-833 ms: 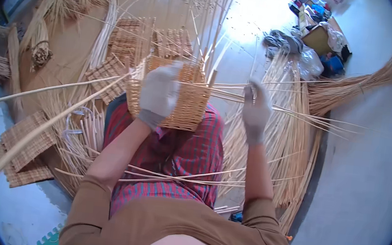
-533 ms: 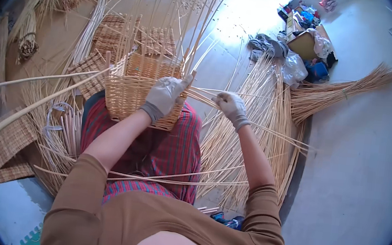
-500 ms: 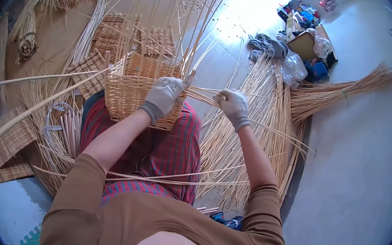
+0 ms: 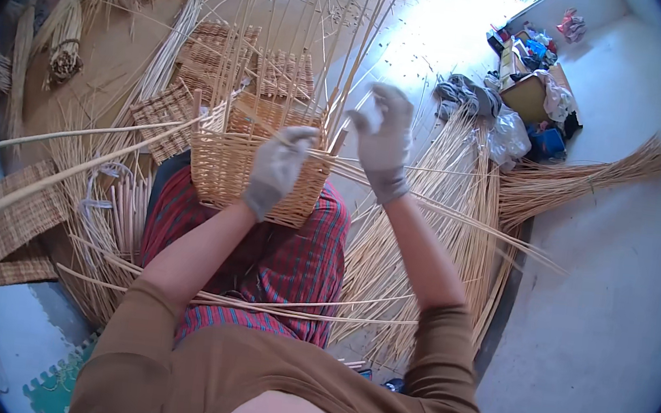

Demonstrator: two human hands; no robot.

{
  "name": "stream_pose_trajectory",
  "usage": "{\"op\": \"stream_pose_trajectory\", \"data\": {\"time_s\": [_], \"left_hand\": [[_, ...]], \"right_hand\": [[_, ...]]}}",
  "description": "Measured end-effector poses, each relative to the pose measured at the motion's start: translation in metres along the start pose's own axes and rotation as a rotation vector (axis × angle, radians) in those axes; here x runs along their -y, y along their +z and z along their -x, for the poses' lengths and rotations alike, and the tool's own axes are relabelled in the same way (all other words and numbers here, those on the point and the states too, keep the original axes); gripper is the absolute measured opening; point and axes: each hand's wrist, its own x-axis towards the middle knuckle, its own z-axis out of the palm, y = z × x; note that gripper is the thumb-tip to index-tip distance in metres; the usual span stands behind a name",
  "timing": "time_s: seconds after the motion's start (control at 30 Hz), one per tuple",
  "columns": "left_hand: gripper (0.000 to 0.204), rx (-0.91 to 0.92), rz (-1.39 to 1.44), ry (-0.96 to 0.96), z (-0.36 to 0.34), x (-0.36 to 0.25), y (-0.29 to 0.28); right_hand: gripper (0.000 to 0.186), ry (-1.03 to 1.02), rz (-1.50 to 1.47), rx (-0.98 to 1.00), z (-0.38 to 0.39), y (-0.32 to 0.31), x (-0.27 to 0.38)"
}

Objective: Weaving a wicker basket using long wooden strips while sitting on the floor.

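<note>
An unfinished wicker basket (image 4: 220, 169), with tall upright canes rising from it, rests on my lap over striped cloth. My gloved left hand (image 4: 276, 166) is at the basket's front right part, its fingers curled on thin weaving strands (image 4: 485, 225) that stretch out to the right. My gloved right hand (image 4: 383, 139) is raised beside the uprights at the basket's right, thumb and curved fingers apart, with nothing visible held. Long thick canes (image 4: 58, 182) reach out from the basket's left rim.
Woven panels (image 4: 19, 216) lie at lower left and behind the basket. Bundles of straw-coloured canes (image 4: 595, 175) spread over the floor on both sides. A heap of bags and cloths (image 4: 526, 98) sits at upper right. A green foam mat (image 4: 49, 386) shows at lower left.
My right hand has risen from the horizontal strands toward the upright canes and its fingers have opened. My left hand stays near the basket's right part, slightly turned.
</note>
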Motion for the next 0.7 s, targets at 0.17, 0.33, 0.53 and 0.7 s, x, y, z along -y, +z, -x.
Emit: {"op": "stream_pose_trajectory", "data": {"time_s": [0.17,0.33,0.53,0.7], "left_hand": [[0.015,-0.211,0.355,-0.413,-0.008,-0.007,-0.059],[0.015,-0.146,-0.517,0.142,-0.048,-0.034,-0.016],[0.078,0.236,-0.931,0.329,-0.090,-0.016,0.088],[0.029,0.271,-0.547,0.353,0.001,-0.038,0.026]], "right_hand": [[0.039,0.545,-0.036,0.355,0.043,0.019,-0.043],[0.037,0.499,0.395,0.110,0.051,0.032,-0.010],[0.040,0.462,0.751,-0.134,0.066,0.087,-0.058],[0.043,0.719,0.535,0.038,0.046,0.049,-0.041]]}}
